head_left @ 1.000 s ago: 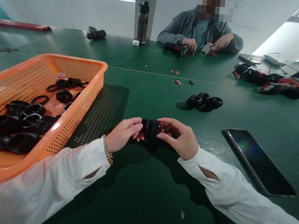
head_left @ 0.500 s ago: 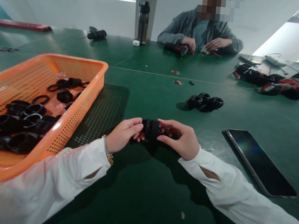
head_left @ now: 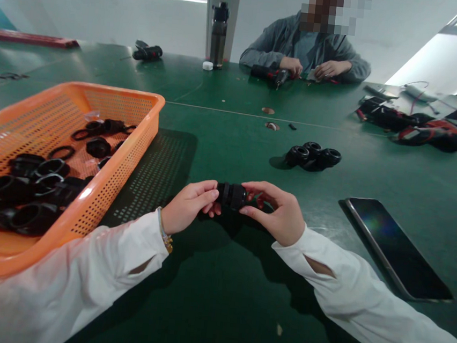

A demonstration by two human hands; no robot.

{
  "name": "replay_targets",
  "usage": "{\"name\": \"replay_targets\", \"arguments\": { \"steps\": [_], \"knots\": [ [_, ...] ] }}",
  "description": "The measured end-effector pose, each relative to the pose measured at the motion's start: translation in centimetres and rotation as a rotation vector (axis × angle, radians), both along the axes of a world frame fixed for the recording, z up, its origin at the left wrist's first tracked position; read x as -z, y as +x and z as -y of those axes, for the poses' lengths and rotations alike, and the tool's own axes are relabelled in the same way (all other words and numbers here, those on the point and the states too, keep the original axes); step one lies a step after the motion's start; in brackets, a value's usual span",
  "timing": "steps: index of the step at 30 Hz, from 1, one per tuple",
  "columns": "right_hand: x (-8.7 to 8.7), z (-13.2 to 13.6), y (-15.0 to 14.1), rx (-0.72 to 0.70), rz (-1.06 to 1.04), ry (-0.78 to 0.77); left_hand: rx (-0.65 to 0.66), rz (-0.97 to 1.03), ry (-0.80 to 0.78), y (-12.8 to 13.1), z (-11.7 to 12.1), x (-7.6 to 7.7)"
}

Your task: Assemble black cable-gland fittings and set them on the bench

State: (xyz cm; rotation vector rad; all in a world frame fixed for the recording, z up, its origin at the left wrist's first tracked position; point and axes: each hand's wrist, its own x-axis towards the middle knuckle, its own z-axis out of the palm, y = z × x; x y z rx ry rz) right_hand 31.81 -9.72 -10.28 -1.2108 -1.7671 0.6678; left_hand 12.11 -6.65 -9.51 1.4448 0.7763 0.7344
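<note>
Head view: black fitting (head_left: 232,196) is held between both hands, axis roughly level, just above or on the counter (head_left: 215,310); can't tell which. Left hand (head_left: 188,204) has thumb and fingers clamped on its left end. Right hand (head_left: 278,211) has thumb and index finger pinched around its right end, other fingers curled behind. Orange basket (head_left: 154,118) sits to the left, with loose black parts (head_left: 38,212) and rings (head_left: 61,152) in it. Three black fittings (head_left: 314,157) are bunched on the counter beyond the right hand. Phone (head_left: 399,250) lies flat near the right forearm. Far side: co-worker (head_left: 271,41) sits with a drill (head_left: 264,72) in front, bottle (head_left: 218,36) upright with a white cap (head_left: 207,66) beside it.
</note>
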Motion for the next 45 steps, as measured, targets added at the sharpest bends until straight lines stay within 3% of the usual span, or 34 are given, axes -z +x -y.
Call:
{"name": "replay_targets", "arguments": {
  "steps": [20, 45],
  "knots": [
    [-0.12, -0.09, 0.14, -0.013, -0.028, -0.045, 0.002, -0.008, -0.006, -0.09, 0.02, 0.06],
    [0.21, 0.03, 0.0, 0.003, 0.076, 0.144, 0.005, 0.041, -0.02, -0.04, -0.15, 0.21]
  ]
}}
